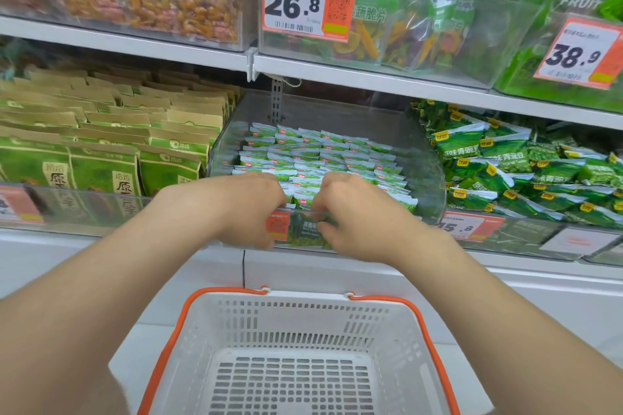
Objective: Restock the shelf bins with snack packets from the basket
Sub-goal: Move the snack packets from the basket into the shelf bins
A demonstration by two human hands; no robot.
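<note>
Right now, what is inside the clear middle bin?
Rows of small green-and-white snack packets fill the clear bin. The left hand and right hand cover its front rows, so whatever they hold is hidden.

Head view looks forward-down, close to shelf bin [423, 158].

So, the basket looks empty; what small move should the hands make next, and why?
Probably release the rim and draw both hands back. The left hand and right hand curl over the front rim of the clear bin, its packets lie in tidy rows, and the basket shows none left.
</note>
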